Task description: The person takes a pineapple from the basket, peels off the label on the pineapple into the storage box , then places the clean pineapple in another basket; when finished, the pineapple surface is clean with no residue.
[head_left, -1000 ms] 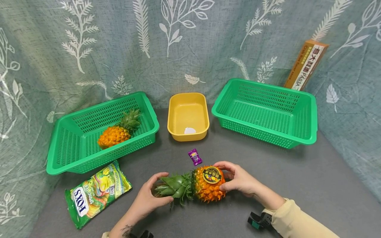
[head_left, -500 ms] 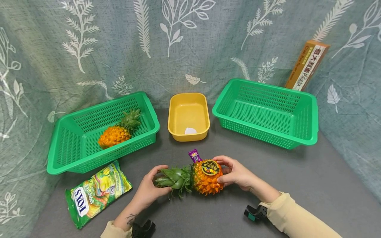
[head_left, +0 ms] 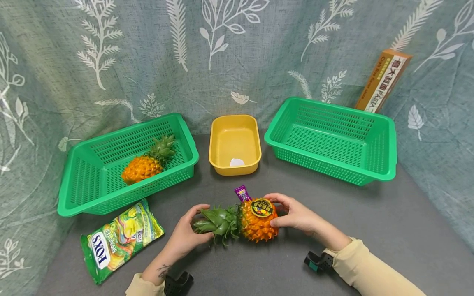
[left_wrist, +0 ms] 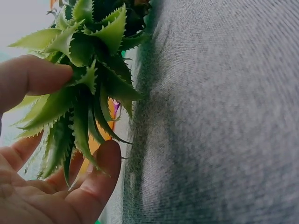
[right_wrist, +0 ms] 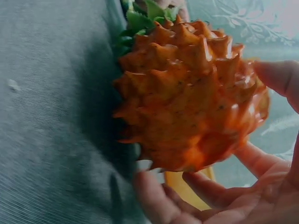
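A pineapple (head_left: 259, 225) with a spiky orange body and a round black-and-gold sticker lies sideways between my two hands, close over the table. My left hand (head_left: 187, 230) holds its green leafy crown (left_wrist: 88, 79), the thumb on one side and the fingers curled round the other. With thumb and fingers, my right hand (head_left: 294, 213) grips the base end of the orange body (right_wrist: 187, 98). Just behind the fruit lies a small purple candy packet (head_left: 242, 192), its lower part hidden by the pineapple.
A green basket (head_left: 126, 200) at the left holds another pineapple (head_left: 142, 169). A yellow bin (head_left: 235, 169) with a white piece inside stands mid-back; another green basket (head_left: 318, 160) is right. A FOX'S candy bag (head_left: 120, 242) lies front left. A pasta box (head_left: 383, 82) leans behind.
Both hands have shifted the pineapple a little away from the person, so that it now covers part of the purple candy packet. Over the last half second, hardly anything moved.
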Action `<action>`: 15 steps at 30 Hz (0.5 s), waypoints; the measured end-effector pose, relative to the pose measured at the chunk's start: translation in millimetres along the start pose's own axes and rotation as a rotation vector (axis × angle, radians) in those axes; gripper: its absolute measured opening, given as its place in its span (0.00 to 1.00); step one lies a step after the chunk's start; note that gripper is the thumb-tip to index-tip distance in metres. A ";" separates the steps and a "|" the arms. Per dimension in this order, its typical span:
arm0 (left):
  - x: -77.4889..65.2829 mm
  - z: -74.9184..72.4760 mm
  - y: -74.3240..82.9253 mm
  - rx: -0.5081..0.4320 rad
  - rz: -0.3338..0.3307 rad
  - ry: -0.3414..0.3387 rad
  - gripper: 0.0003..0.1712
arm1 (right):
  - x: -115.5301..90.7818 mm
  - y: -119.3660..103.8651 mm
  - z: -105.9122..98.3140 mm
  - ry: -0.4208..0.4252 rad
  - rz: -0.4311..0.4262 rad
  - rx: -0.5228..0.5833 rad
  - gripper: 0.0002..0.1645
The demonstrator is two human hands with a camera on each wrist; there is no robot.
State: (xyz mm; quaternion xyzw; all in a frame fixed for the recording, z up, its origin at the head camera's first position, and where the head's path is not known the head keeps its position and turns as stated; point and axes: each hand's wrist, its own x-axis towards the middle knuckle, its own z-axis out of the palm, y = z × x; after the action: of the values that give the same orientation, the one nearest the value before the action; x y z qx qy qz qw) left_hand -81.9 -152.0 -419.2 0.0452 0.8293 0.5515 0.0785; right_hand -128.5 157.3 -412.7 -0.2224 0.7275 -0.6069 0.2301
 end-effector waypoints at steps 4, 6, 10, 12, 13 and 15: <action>-0.1 -0.1 0.6 -0.009 0.000 0.008 0.38 | 0.4 -6.3 -2.7 0.051 -0.040 -0.133 0.35; 0.2 0.0 0.2 -0.007 0.004 0.014 0.38 | 0.9 -9.7 -2.5 0.081 -0.068 -0.188 0.31; 0.9 0.2 -1.4 -0.001 0.016 0.022 0.38 | 2.9 -16.4 0.8 0.115 -0.158 -0.332 0.23; 1.2 0.4 -2.0 0.003 0.020 0.025 0.37 | 4.4 -19.2 2.8 0.105 -0.196 -0.405 0.20; 1.3 0.6 -2.0 0.008 0.022 0.028 0.37 | 5.1 -20.5 3.8 0.095 -0.208 -0.434 0.20; 1.4 1.0 -1.5 0.008 0.018 0.029 0.37 | 6.3 -22.4 5.6 0.075 -0.224 -0.477 0.18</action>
State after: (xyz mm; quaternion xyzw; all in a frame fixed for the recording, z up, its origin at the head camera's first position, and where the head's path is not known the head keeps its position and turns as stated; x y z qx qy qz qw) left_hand -83.1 -151.4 -421.1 0.0451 0.8321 0.5494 0.0613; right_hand -129.1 145.4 -391.9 -0.3270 0.8289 -0.4476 0.0753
